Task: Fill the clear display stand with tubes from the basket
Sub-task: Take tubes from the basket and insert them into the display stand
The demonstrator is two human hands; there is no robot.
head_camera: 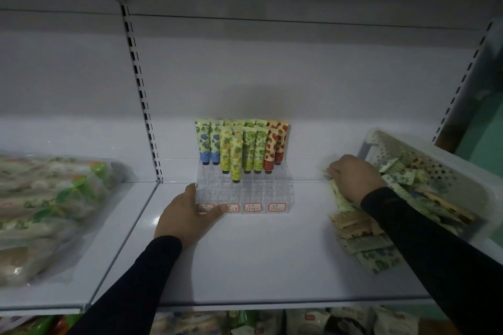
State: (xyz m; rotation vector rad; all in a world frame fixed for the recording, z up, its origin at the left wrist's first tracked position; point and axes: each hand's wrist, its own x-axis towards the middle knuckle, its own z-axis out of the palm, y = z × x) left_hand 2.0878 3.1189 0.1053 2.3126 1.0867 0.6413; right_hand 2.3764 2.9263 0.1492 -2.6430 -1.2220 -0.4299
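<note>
left hand (187, 216) grips clear display stand (239, 196) front-left corner on shelf (258, 253) | right hand (353, 178) curled onto loose tubes (356, 239) beside tipped basket (408, 149) | stand's back rows filled

dim bluish light, soft shadow behind the tubes (241, 144), blurred, bowed wide-angle edges
</note>
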